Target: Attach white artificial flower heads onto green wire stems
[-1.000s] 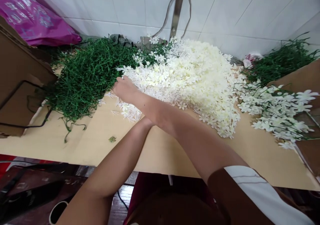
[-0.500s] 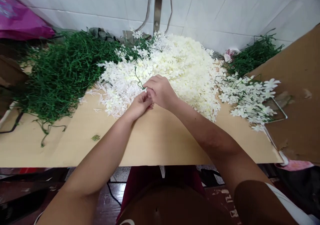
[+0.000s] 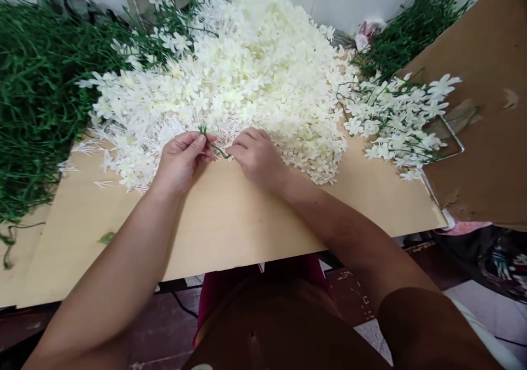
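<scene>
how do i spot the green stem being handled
Find the big white flower heap on the tan tabletop. At its near edge, the left hand pinches the green stem, one end by the right hand. It is held alone, unlike the tangled green pile.

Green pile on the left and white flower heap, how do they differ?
The green pile is tangled thin stems; the white flower heap is massed pale blossoms. The green pile runs off the left edge; the white flower heap sits mid-picture. Both lie on the tan tabletop.
</scene>
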Demonstrator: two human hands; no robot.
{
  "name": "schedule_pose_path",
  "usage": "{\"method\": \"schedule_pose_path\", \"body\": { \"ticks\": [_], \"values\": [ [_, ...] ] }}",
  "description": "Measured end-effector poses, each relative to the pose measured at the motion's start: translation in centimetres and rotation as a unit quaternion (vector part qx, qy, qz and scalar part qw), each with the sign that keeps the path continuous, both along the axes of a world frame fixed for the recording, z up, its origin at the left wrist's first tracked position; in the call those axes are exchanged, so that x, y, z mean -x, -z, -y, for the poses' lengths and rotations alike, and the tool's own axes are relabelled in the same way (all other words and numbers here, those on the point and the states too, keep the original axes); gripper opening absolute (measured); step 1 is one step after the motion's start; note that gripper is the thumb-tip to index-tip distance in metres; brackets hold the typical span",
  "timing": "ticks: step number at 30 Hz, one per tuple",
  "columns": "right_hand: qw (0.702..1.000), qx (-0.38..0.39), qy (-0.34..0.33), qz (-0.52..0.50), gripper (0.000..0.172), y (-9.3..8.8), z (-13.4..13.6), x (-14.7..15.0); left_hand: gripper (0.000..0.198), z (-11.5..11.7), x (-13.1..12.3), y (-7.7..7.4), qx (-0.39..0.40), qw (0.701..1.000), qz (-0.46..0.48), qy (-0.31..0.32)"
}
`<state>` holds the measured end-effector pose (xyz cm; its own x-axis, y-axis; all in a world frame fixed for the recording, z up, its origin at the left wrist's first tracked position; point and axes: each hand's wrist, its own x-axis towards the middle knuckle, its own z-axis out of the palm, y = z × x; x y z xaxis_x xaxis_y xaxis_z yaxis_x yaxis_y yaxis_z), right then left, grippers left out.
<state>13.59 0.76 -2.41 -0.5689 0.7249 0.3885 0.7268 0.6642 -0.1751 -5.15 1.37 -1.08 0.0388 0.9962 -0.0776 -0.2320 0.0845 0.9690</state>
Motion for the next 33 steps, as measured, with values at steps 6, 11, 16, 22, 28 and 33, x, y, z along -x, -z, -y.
{"method": "schedule_pose_path", "body": {
  "ticks": [6, 11, 16, 22, 28, 33],
  "values": [
    [0.998, 0.039, 0.048, -0.016, 0.028, -0.4, -0.4, -1.0, 0.013, 0.1, -0.1, -0.4, -0.006, 0.995, -0.031, -0.098],
    [0.996, 0.035, 0.072, -0.044, 0.026, -0.5, -0.7, -1.2, 0.016, 0.2, 0.3, -0.8, -0.082, 0.986, -0.028, -0.14],
    [0.995, 0.017, 0.076, -0.067, 0.025, 0.1, -1.2, -1.7, 0.02, 0.2, 1.3, -2.2, -0.101, 0.977, 0.078, -0.169],
    [0.992, -0.028, 0.021, -0.123, 0.034, 1.3, -2.0, -2.4, 0.031, 0.6, 2.0, -2.3, -0.065, 0.996, 0.047, 0.036],
    [0.984, -0.043, -0.006, -0.173, 0.035, 1.0, -2.2, -2.9, 0.025, 1.7, 0.9, -1.7, 0.01, 0.963, -0.133, 0.232],
    [0.972, 0.048, -0.007, -0.23, 0.025, -0.8, -1.3, -2.9, 0.019, 1.5, 1.3, -1.8, -0.008, 0.949, -0.153, 0.277]
  ]
}}
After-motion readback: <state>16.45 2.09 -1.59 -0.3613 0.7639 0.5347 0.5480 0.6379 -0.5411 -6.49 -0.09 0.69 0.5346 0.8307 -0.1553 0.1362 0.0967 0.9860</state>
